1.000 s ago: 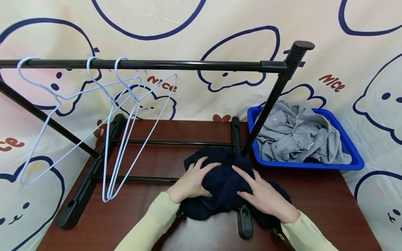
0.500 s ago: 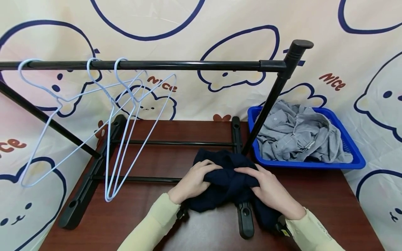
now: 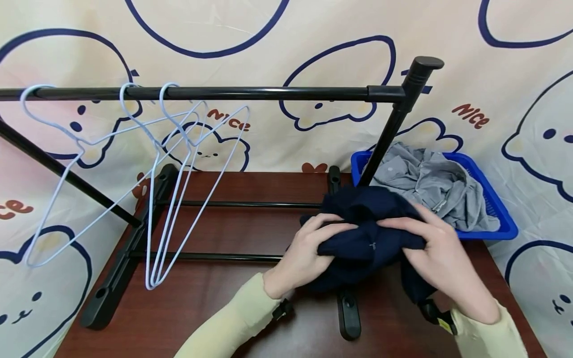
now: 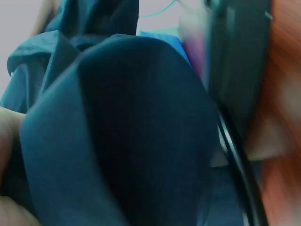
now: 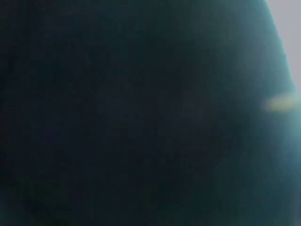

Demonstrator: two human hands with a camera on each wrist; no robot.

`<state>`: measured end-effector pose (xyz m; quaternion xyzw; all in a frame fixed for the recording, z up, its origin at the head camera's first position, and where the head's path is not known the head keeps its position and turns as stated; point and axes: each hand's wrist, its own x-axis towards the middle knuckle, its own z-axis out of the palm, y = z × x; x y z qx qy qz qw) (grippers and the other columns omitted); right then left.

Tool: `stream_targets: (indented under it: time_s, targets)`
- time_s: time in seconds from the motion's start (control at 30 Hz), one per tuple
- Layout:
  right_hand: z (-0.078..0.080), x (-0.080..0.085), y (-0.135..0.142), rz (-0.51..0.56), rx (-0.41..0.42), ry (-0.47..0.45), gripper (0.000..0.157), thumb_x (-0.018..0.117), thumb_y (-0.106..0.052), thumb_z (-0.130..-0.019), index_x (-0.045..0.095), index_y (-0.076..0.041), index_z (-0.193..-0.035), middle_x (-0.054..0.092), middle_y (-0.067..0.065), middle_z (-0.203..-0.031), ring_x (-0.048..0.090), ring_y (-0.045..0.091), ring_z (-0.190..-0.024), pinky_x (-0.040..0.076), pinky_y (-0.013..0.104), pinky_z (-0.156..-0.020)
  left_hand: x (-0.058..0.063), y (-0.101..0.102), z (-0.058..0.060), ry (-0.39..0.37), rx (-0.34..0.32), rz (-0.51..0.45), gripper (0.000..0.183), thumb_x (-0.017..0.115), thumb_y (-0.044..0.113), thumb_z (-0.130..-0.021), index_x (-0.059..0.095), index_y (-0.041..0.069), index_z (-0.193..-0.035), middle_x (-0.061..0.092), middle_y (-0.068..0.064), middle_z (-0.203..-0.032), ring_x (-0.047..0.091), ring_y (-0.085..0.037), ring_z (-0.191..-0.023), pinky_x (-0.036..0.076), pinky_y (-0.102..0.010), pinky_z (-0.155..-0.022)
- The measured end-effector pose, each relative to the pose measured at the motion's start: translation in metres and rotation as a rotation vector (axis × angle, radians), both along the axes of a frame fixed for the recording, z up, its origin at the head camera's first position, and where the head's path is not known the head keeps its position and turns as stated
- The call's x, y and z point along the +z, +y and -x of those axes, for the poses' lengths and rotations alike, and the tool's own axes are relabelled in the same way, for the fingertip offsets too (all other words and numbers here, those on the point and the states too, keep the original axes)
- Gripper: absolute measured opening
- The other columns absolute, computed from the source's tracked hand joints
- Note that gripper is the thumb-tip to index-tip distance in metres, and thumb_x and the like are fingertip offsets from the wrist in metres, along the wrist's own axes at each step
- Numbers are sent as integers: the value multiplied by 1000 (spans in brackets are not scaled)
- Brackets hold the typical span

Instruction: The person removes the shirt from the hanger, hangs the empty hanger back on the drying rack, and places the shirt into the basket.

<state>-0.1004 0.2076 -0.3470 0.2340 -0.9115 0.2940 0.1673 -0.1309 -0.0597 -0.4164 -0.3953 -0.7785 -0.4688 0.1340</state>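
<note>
A bunched dark navy garment (image 3: 364, 248) is held between both hands above the table, close to the rack's right foot. On its left side my left hand (image 3: 309, 251) grips the cloth, thumb tucked under a fold. My right hand (image 3: 440, 258) grips the opposite side, with a length of fabric drooping below it. In the left wrist view the navy cloth (image 4: 141, 127) fills the middle, and part of the left hand (image 4: 11, 136) shows at the left edge. Dark fabric (image 5: 141, 117) covers nearly all of the right wrist view, hiding that hand's fingertips.
A black clothes rack (image 3: 268, 93) stands on the brown table (image 3: 215, 308). Several pale blue hangers (image 3: 154, 199) hang at the left of its bar. Behind the right hand, a blue basket (image 3: 508, 226) holds grey clothing (image 3: 438, 184). A patterned cloth backdrop surrounds the table.
Both hands have moved right and slightly up, carrying the navy garment towards the basket, which it now partly overlaps in the head view. The fingers have gone from lying spread on the cloth to gripping it.
</note>
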Motion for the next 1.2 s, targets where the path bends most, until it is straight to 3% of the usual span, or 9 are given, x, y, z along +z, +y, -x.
stream_targets:
  time_s: [0.17,0.27,0.4,0.53,0.7,0.87,0.97,1.1,1.2]
  targets:
    - [-3,23,14,51,-96,186,61,51,20,-66,81,-18,-102,56,9,-144,54,38,-124,34,15,-90,13,31,1,1,-89,-27,60,68,-1,-91,57,21,-146,48,-2,-144,45,-11,-131,40,-26,-105]
    - [0,37,19,142,-136,301,51,43,14,-68,81,-7,-94,59,10,-141,54,37,-127,35,18,-100,24,51,8,52,-128,-20,66,66,-2,-89,51,17,-150,45,-4,-146,41,-10,-134,36,-24,-108]
    - [9,56,21,251,-244,477,40,40,5,-74,78,5,-86,63,10,-136,56,33,-126,38,30,-108,43,79,29,134,-168,-14,69,64,-2,-88,44,11,-153,41,-8,-148,38,-9,-135,31,-22,-110]
    - [26,65,27,342,-400,615,33,44,3,-83,77,9,-86,65,4,-132,57,28,-125,39,34,-108,59,106,56,183,-179,-38,71,63,-3,-88,40,8,-155,36,-11,-151,34,-9,-137,29,-20,-110]
    - [59,58,48,408,-503,696,29,51,-3,-95,78,5,-89,62,-2,-132,56,21,-125,38,34,-108,68,137,85,147,-156,-55,74,64,-7,-91,34,10,-157,26,-11,-157,24,-7,-143,23,-18,-112]
    - [89,45,60,464,-514,736,25,56,-8,-94,79,2,-89,62,-3,-131,55,18,-124,38,33,-108,59,160,103,55,-7,-2,80,66,-2,-95,27,21,-161,15,-3,-164,15,-6,-148,18,-21,-115]
    - [98,33,60,489,-513,738,25,55,-4,-87,80,1,-88,63,-2,-131,55,18,-126,38,33,-108,47,172,105,-23,136,98,84,67,9,-98,19,32,-163,6,1,-167,15,-15,-150,20,-33,-117]
    - [105,10,69,467,-515,669,37,46,7,-78,80,0,-91,62,1,-135,52,18,-129,35,33,-110,34,182,98,-169,354,382,90,65,33,-101,0,50,-161,-10,3,-168,12,-29,-151,30,-53,-111]
    - [109,-7,84,428,-537,585,45,41,10,-75,81,-1,-95,59,0,-138,50,18,-131,32,32,-112,28,185,93,-238,410,572,89,61,43,-101,-7,56,-157,-11,4,-168,8,-32,-152,35,-54,-110]
